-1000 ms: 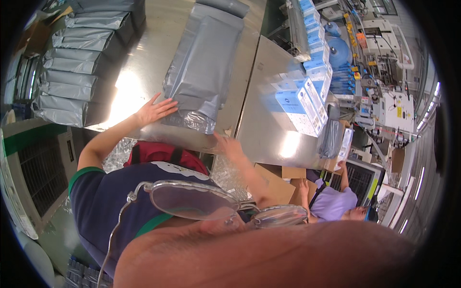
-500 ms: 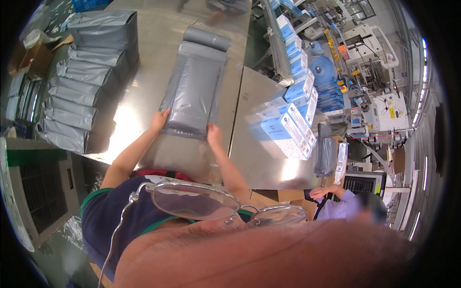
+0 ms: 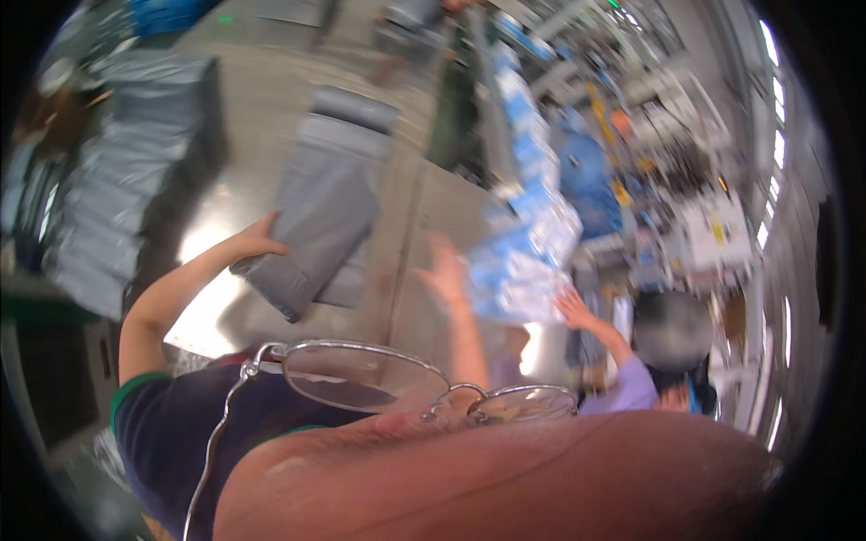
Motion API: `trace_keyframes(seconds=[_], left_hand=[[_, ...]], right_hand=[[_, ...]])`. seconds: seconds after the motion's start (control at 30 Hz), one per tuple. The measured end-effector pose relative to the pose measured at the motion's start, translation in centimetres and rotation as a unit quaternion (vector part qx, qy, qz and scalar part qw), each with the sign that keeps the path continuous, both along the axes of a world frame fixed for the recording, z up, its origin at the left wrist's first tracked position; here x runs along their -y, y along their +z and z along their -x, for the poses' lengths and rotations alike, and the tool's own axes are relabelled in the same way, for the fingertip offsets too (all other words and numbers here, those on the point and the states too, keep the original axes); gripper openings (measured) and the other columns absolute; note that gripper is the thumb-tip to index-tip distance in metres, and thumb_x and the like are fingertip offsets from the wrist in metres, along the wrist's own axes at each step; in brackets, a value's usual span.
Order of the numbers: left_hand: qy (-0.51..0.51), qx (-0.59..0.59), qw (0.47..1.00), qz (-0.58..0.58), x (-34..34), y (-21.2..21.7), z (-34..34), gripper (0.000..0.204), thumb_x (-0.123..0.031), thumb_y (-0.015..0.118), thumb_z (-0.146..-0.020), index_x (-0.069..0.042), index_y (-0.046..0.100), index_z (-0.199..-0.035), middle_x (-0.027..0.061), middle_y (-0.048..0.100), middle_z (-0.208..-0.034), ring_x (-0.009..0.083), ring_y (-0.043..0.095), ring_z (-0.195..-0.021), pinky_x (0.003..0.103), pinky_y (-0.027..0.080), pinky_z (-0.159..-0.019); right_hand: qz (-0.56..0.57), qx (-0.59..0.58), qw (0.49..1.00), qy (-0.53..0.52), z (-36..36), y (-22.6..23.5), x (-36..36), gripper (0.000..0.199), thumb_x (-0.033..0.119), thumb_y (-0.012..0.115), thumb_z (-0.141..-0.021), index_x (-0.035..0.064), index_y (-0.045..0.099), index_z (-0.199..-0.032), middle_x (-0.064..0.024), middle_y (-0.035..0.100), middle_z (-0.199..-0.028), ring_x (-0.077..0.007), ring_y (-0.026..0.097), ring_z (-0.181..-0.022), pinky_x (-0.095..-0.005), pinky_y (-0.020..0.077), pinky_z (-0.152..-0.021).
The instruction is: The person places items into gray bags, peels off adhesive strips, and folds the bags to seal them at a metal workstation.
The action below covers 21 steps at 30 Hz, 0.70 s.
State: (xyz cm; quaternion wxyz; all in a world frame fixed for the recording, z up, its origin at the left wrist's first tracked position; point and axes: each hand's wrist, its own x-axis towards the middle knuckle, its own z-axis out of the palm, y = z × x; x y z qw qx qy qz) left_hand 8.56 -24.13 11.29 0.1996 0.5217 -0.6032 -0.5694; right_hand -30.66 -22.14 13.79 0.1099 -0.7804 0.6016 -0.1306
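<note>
A filled grey plastic mailing bag [image 3: 323, 236] lies aslant over a flat pile of grey bags [image 3: 345, 287], whose rolled far end [image 3: 356, 110] points away from me. My left hand [image 3: 260, 242] grips the filled bag at its near left side, thumb on top and the other fingers out of sight. To the right of the bags, my right hand [image 3: 442, 270] is raised above the metal table with its fingers spread and nothing in it, smeared by motion. It is nearest to the blue-and-white boxes [image 3: 523, 275].
A row of packed grey bags [image 3: 126, 171] stands on the left of the metal table [image 3: 257, 86]. At the right, a co-worker's hand [image 3: 575, 311] touches the boxes. Machines [image 3: 667, 135] and a line of boxes [image 3: 519, 108] run behind. A blue crate [image 3: 167, 13] sits far left.
My right hand has let go of the bag and moved right. The filled bag now lies askew, its near end swung left with my left hand. The co-worker's hand has come up to the boxes.
</note>
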Motion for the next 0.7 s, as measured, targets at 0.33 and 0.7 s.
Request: trace_keyframes(seconds=[0.33,0.7], left_hand=[[-0.216,0.399,0.833,0.316,3.2,3.0,4.4,0.093,-0.026,0.070,-0.049,-0.006,0.017,-0.124,0.0137,0.039,-0.110,0.0266,0.038,-0.103,0.043,0.031,-0.082],[-0.159,0.531,0.787,0.271,5.1,26.4,-13.7,0.055,-0.005,0.055,-0.058,0.000,0.037,-0.110,0.0203,0.048,-0.093,0.0365,0.044,-0.088,0.041,0.034,-0.078]], right_hand=[[0.073,-0.061,0.983,-0.155,18.4,-3.3,8.2,0.066,0.027,0.063,-0.064,-0.0033,0.033,-0.115,-0.0226,0.040,-0.112,-0.0316,0.038,-0.105,-0.0358,0.0301,-0.088],[0.076,-0.072,0.961,-0.255,14.0,2.2,8.1,0.061,0.014,0.058,-0.060,0.0090,0.034,-0.117,-0.0164,0.040,-0.112,-0.0311,0.038,-0.103,-0.0357,0.0334,-0.086]])
